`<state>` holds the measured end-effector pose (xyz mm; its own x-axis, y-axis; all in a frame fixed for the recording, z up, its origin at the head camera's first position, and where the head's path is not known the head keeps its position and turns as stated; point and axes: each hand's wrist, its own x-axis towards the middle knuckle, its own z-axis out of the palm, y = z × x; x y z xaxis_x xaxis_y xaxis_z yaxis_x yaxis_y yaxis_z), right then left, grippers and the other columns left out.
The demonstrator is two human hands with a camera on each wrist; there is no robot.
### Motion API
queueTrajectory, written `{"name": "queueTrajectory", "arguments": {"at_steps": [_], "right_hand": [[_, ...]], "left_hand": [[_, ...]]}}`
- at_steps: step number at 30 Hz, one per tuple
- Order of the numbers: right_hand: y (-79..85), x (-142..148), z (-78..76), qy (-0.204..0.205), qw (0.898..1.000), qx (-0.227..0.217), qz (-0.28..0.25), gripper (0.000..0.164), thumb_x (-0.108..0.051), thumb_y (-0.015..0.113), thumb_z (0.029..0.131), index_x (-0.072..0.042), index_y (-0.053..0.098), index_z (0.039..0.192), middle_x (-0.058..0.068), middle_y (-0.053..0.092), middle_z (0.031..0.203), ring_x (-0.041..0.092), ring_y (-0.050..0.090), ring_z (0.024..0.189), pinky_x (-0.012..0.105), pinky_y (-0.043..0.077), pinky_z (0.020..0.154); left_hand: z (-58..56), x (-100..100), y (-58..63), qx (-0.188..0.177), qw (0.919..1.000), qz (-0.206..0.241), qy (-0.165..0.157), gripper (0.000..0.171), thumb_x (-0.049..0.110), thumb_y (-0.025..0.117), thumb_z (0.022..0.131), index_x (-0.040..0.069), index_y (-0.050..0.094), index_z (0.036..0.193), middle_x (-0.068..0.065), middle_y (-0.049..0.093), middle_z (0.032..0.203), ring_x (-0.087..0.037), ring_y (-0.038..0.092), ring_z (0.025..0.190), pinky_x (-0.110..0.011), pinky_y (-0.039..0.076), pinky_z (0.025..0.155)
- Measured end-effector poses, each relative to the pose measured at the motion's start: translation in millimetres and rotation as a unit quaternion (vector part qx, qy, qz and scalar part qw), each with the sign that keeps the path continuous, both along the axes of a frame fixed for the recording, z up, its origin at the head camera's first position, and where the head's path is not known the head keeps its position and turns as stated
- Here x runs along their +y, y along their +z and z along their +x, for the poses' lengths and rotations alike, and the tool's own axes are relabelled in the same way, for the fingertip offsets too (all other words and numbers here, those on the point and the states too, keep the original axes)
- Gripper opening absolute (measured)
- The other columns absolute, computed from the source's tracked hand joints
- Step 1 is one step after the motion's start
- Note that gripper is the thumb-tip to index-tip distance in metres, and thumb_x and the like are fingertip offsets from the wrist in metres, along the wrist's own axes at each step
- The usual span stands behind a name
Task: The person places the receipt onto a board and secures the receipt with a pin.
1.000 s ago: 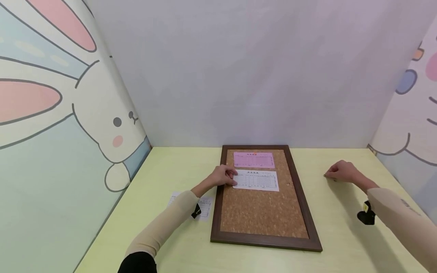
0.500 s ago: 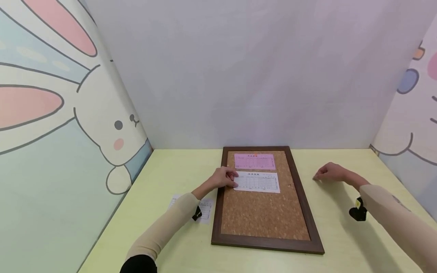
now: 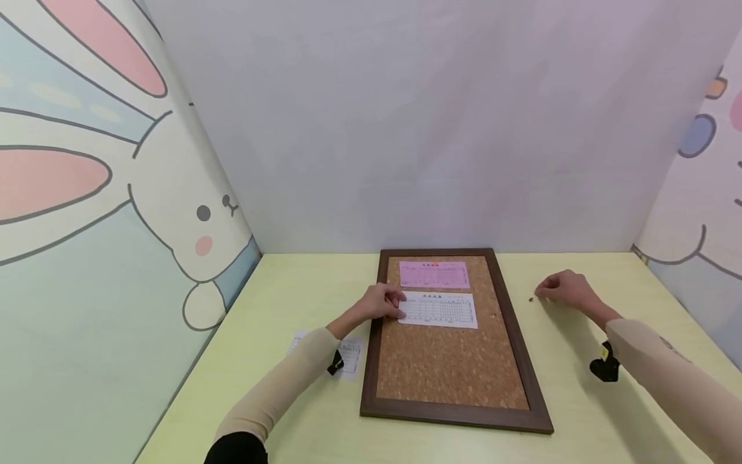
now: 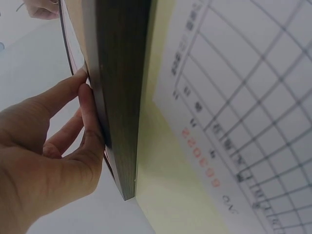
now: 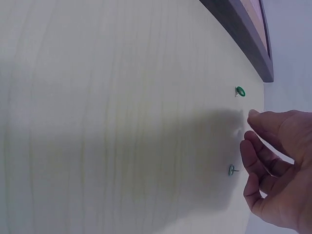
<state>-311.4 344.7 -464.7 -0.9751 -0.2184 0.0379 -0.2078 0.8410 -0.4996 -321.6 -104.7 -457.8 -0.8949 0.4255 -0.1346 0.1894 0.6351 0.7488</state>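
Observation:
In the head view my left hand presses the left edge of a white printed form against a cork board with a dark wooden frame. Its thumb and forefinger touch the paper a little apart. My right hand hovers low over the table, right of the board, its fingers loosely bent. In the right wrist view a gap shows between thumb and forefinger, and I see nothing held. Two thumbtacks lie near those fingers: a green thumbtack beyond the thumb, and another greenish thumbtack beside the lower fingers.
A pink form is fixed at the top of the board, with an orange tack at its upper edge. Another white form lies on the table, partly under the left forearm. A pale wall rises behind the table.
My right hand moved left along the table, then drew back slightly to the right, leaving a small dark tack visible beside its fingertips. The left hand stays on the white form.

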Motion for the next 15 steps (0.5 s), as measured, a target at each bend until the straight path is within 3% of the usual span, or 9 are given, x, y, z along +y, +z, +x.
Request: {"name": "queueTrajectory", "arguments": {"at_steps": [3,8,15], "right_hand": [[3.0,-4,2.2,-0.008,1.0,0.003,0.002,0.028,-0.023,0.067,0.098,0.002,0.078,0.09,0.003,0.07,0.069,0.008,0.044,0.059,0.028,0.035,0.058],[11.9,-14,4.2,-0.002,1.0,-0.028,0.006,0.032,-0.028,0.073,0.093,0.0,0.079,0.08,-0.001,0.065,0.06,0.011,0.043,0.057,0.029,0.035,0.055],[11.0,-22,6.1,0.043,0.999,-0.023,0.002,0.019,-0.015,0.076,0.089,0.003,0.079,0.085,0.006,0.074,0.071,0.01,0.053,0.06,0.028,0.042,0.057]], "left_hand": [[0.5,0,1.1,0.002,1.0,-0.001,-0.003,0.029,0.008,0.084,0.084,0.0,0.073,0.109,-0.002,0.062,0.083,-0.01,0.052,0.07,-0.018,0.044,0.06],[-2.0,-1,1.1,0.006,1.0,-0.005,0.001,0.029,0.009,0.084,0.083,0.002,0.073,0.109,-0.001,0.061,0.082,-0.011,0.052,0.07,-0.019,0.044,0.06],[1.9,0,0.2,0.002,1.0,-0.004,0.002,0.029,0.01,0.084,0.083,0.002,0.073,0.109,-0.002,0.061,0.083,-0.011,0.052,0.071,-0.019,0.044,0.06]]}}
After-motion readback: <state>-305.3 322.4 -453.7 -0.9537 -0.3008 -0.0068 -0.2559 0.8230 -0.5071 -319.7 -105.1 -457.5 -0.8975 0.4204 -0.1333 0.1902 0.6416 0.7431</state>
